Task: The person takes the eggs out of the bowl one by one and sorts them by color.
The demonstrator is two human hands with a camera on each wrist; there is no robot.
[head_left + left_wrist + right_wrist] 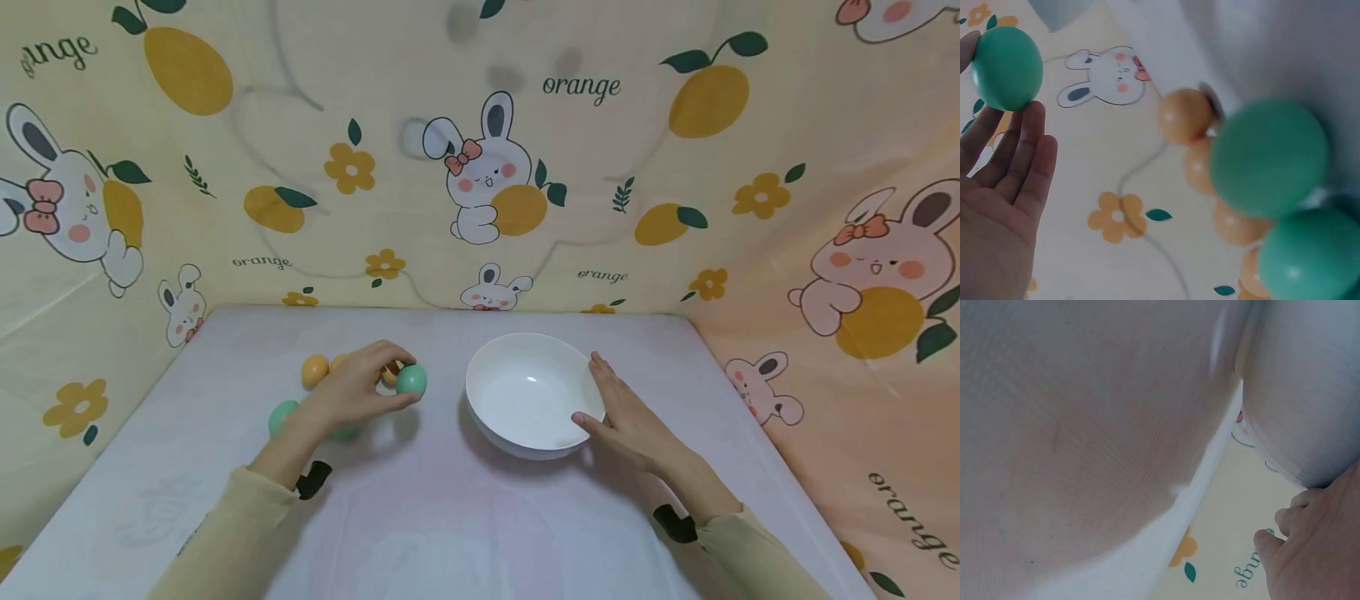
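Observation:
My left hand [358, 392] pinches a green ball [412, 380] between thumb and fingertips, left of a white bowl [525, 387]. In the left wrist view the held green ball looks slightly oval and sits at the fingertips. Under and beside that hand lie several orange balls [315, 371] and other green balls [283, 417], partly hidden by the hand and forearm. At the bowl's right side, my right hand [630, 421] holds the rim, its thumb over the edge and its fingers along the outer wall. The bowl's inside shows only white surface.
A pale cloth covers the table [480, 517]. Behind and beside it hang patterned curtains [360, 242] with rabbits and oranges. Black bands [675, 525] are at both wrists, below beige sleeves.

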